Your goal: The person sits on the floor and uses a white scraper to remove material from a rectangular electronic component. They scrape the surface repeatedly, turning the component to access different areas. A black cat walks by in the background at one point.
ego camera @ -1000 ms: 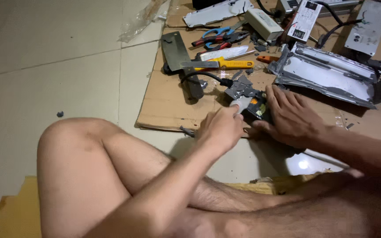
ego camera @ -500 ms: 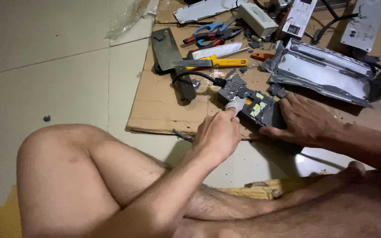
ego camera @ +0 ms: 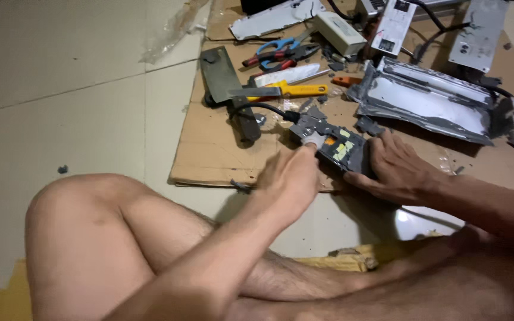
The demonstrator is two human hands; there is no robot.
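Head view, centre frame: left hand [ego camera: 290, 178] pinches what looks like a pale tab on the grey board [ego camera: 334, 145]; right hand [ego camera: 397, 169], fingers spread, presses its edge onto flat brown cardboard [ego camera: 209, 148].

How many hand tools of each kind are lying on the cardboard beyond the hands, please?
Cleaver: 1
Yellow-handled scraper: 1
Blue-handled scissors: 1
Red-handled pliers: 1
White-handled knife: 1
Total: 5
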